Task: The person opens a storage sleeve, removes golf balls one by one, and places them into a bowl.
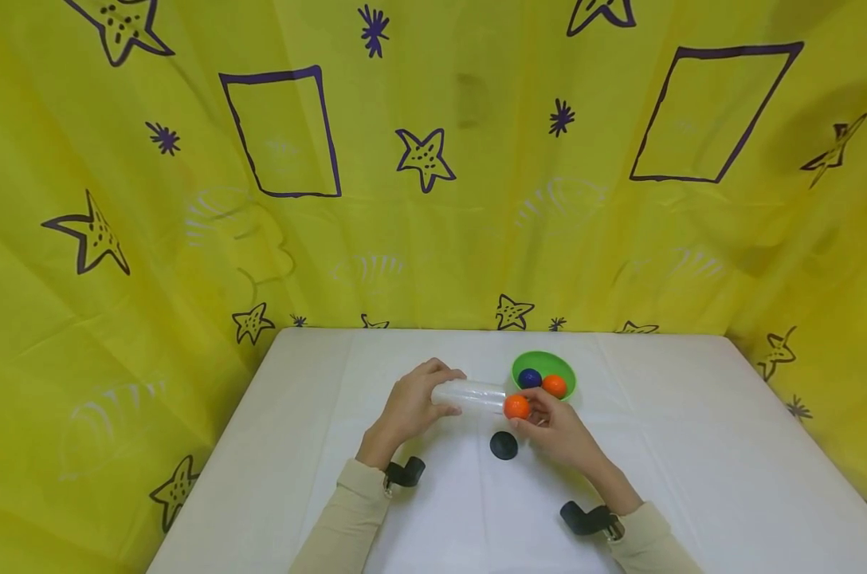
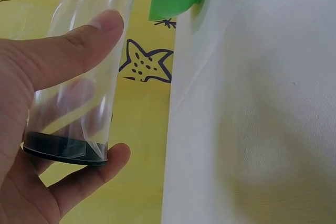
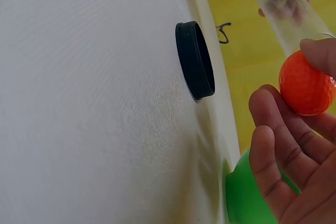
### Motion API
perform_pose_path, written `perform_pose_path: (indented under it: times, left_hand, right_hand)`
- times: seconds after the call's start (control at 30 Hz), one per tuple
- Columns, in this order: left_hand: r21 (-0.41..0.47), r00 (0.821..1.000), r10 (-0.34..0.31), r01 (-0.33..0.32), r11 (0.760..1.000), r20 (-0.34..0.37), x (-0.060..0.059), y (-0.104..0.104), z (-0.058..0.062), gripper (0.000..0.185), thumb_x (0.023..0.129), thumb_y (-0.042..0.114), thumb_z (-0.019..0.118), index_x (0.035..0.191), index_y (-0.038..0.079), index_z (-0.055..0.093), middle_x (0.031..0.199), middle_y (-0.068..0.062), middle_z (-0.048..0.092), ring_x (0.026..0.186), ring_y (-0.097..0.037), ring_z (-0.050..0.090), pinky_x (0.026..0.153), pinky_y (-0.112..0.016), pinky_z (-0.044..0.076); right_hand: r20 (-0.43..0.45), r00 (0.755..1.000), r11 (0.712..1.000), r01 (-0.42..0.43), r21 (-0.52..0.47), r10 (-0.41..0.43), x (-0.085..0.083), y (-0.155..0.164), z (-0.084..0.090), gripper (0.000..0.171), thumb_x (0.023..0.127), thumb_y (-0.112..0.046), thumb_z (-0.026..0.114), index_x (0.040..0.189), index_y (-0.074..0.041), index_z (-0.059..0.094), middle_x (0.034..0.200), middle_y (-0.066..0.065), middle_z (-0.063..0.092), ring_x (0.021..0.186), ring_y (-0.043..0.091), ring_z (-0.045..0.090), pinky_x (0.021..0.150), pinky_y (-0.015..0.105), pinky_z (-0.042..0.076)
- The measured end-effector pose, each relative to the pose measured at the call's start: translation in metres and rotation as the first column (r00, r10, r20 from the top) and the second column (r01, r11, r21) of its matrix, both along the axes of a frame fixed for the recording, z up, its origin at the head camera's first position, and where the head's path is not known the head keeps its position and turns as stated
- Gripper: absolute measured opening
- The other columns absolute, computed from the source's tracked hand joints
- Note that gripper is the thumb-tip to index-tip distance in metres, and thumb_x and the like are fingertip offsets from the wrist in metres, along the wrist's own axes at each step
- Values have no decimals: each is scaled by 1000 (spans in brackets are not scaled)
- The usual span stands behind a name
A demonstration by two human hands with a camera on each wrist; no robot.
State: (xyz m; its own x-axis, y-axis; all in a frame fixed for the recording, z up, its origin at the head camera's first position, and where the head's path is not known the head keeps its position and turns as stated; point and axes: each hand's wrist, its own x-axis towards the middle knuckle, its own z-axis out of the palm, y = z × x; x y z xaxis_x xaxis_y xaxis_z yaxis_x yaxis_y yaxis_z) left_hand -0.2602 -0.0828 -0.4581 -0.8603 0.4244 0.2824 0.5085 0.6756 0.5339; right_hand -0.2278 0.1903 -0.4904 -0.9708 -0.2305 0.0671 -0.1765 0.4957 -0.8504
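Note:
My left hand (image 1: 413, 402) grips a clear plastic tube (image 1: 471, 395) near its left end, thumb on one side and fingers on the other. A black cap (image 2: 65, 148) closes that end in the left wrist view. The tube lies nearly sideways above the table, its other end toward my right hand (image 1: 557, 430). Between thumb and fingers, the right hand pinches an orange golf ball (image 3: 307, 83) right at the tube's uncapped end. Below the ball, a loose black cap (image 1: 504, 446) rests on the table, hollow side up.
Behind the right hand stands a green bowl (image 1: 543, 356) holding a dark blue ball (image 1: 530, 379) and another orange ball (image 1: 554, 387). A white cloth covers the table (image 1: 433, 510). Yellow curtains (image 1: 448, 231) with star drawings hang behind and at the sides.

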Motion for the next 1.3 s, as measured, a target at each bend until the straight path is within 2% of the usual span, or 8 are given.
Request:
perform_pose_path:
  times: [0.17, 0.4, 0.67, 1.03, 1.3]
  left_hand:
    - [9, 1000, 1, -1, 1000, 1, 1, 0, 1, 48, 81, 23, 87, 126, 15, 71, 119, -9, 67, 105, -30, 64, 91, -44, 56]
    - [-19, 999, 30, -30, 999, -30, 0, -1, -2, 48, 80, 26, 88, 124, 18, 71, 114, -1, 66, 101, -20, 63, 89, -39, 56]
    - [-12, 998, 36, -37, 999, -45, -2, -1, -4, 48, 79, 24, 89, 124, 19, 71, 113, 0, 66, 101, -20, 65, 87, -39, 57]
    - [-3, 999, 45, -45, 999, -18, -3, -1, -5, 47, 82, 24, 88, 125, 18, 70, 115, -1, 66, 101, -22, 65, 87, -40, 56]
    - [7, 999, 49, -49, 999, -7, -4, -2, -7, 48, 82, 25, 88, 126, 18, 69, 117, -2, 67, 102, -25, 66, 87, -41, 56]
  right_hand:
    - [-20, 1000, 1000, 11, 2, -11, 0, 2, 2, 40, 92, -17, 77, 128, -7, 61, 98, 7, 68, 82, 18, 60, 66, 24, 54]
    - [-12, 1000, 1000, 8, -16, -8, -1, 5, 4, 44, 92, -15, 76, 130, -4, 59, 100, 10, 69, 83, 17, 61, 65, 24, 54]
    - [-2, 999, 999, 42, 9, -42, -2, 10, 7, 46, 92, -16, 76, 133, -4, 58, 102, 10, 69, 87, 17, 61, 69, 23, 53]
    - [-49, 998, 999, 42, -2, -42, -1, 17, 16, 46, 92, -18, 77, 130, -3, 58, 113, 13, 71, 92, 18, 64, 76, 22, 54]
    - [-88, 992, 995, 95, 32, -91, -2, 25, 21, 45, 93, -24, 77, 131, -6, 60, 112, 13, 74, 93, 20, 67, 80, 21, 55]
